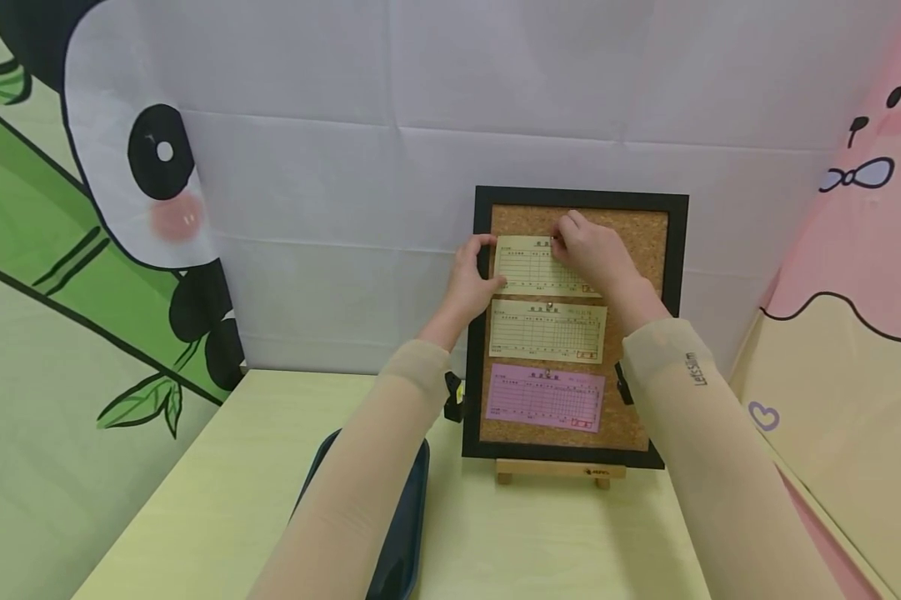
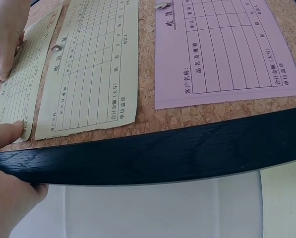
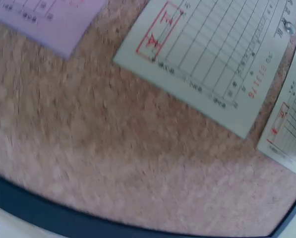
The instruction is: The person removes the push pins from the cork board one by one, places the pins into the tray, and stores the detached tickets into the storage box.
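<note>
Cork board in a black frame stands upright on a small wooden easel at the far side of the pale table, three printed slips on it in a column: top yellow slip, middle yellow slip, pink slip lowest. Left hand grips the board's left frame edge, thumb pressed flat on the top slip's left margin; the left wrist view shows that fingertip on the slip's corner. Right hand sits at the top-centre of the same slip, fingers curled together as if pinching something small at its upper edge; what it pinches is hidden, probably a pin. Middle slip already has a pushpin at its top. Step in hand looks like fixing the top slip to the cork: left steadies paper, right works the pin. Next move likely calls for a straight push into the cork without letting the slip skew. Writing: slips are ruled forms with Chinese headers, too small to read reliably; red number on one yellow slip in the right wrist view, blurred; red stamp box in the near-right corners. Right sleeve reads "Let's Slim". Dark blue tray lies on the table near left of the easel, partly under the left forearm.
</note>
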